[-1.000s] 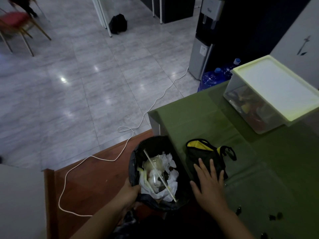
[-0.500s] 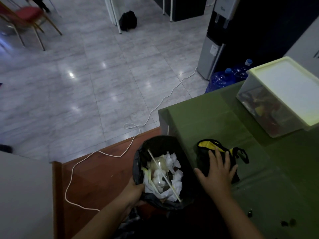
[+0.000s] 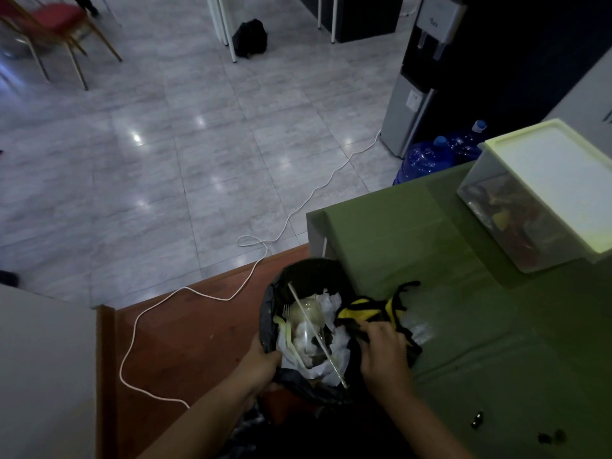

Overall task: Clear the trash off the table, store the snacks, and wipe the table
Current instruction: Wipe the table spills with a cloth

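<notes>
A black bin [image 3: 275, 299] lined with a dark bag sits beside the green table [image 3: 414, 233], held at its near rim by my left hand [image 3: 261, 362]. Inside lie crumpled white tissues [image 3: 337, 346], a clear plastic cup [image 3: 308, 314], plastic cutlery and a long straw. My right hand [image 3: 384, 352] grips a black and yellow wrapper-like bag [image 3: 367, 311] at the table's left edge, part of it hanging over the bin. A clear lidded snack box [image 3: 543, 207] stands at the back right of the table.
Small dark crumbs [image 3: 477, 420] lie on the table's near right. A white cable [image 3: 205, 293] runs across the wooden step and tiled floor. Blue water jugs [image 3: 427, 157] and a dispenser [image 3: 410, 104] stand behind the table. A red chair [image 3: 49, 24] is far left.
My right hand went from lying flat on the black and yellow bag to gripping it and dragging it left over the bin's rim. The left hand stayed on the bin.
</notes>
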`<action>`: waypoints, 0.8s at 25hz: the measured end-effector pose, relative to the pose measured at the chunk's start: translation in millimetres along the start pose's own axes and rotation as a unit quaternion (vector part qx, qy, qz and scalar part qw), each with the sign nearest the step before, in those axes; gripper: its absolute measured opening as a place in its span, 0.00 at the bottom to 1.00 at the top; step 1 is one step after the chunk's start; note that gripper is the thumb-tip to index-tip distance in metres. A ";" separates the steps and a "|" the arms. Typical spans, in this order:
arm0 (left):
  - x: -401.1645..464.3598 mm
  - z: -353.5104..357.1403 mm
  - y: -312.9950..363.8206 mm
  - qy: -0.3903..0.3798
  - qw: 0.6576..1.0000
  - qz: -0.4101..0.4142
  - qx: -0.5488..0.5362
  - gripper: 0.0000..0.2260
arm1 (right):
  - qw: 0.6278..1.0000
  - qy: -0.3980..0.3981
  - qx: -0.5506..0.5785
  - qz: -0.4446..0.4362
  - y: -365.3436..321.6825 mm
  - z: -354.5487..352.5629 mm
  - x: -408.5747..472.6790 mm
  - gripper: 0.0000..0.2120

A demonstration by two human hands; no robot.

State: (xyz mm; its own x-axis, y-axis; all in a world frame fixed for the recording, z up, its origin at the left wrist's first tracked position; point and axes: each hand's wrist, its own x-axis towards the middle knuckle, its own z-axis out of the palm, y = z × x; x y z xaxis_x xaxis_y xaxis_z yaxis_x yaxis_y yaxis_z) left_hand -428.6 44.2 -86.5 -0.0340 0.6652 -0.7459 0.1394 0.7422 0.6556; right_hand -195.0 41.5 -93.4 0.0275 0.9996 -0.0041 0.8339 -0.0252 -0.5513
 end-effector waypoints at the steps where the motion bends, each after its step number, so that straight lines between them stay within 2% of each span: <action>1: -1.0 0.5 1.0 -0.001 1.000 0.000 -0.003 0.21 | 0.999 -0.012 0.019 -0.029 -5.3 2.6 -5.4 0.07; 4: -3.3 1.9 3.3 0.000 1.000 0.008 -0.012 0.20 | 0.994 -0.040 0.103 -0.012 -11.6 4.6 -5.4 0.03; 9: -5.3 1.4 3.6 -0.004 1.000 0.010 -0.006 0.21 | 0.977 -0.040 0.203 0.057 -12.3 -3.0 4.5 0.03; 11: -6.2 1.2 4.7 -0.003 1.000 0.011 -0.002 0.21 | 0.961 -0.014 0.257 0.097 -12.8 -11.1 14.4 0.04; 13: -7.6 -0.1 5.2 -0.002 1.000 0.017 0.002 0.21 | 0.928 0.020 0.340 0.149 -9.9 -27.9 31.3 0.05; 15: -9.9 -1.2 5.1 -0.001 1.000 0.017 -0.008 0.21 | 0.904 0.077 0.389 0.162 -3.0 -56.4 48.7 0.07; 18: -10.7 -3.0 3.9 -0.012 0.999 0.009 -0.030 0.24 | 0.910 0.171 0.360 0.113 13.4 -108.4 63.0 0.10; 20: -11.9 -3.0 4.4 -0.019 0.999 0.009 -0.024 0.25 | 0.934 0.189 0.292 0.079 24.6 -130.7 62.0 0.08</action>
State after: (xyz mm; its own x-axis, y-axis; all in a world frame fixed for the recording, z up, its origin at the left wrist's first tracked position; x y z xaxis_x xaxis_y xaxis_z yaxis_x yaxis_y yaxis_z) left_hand -430.6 39.7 -74.5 0.0056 0.6762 -0.7367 0.0920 0.7333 0.6737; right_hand -100.7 101.3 1.8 0.4097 0.9056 0.1097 0.3637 -0.0518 -0.9301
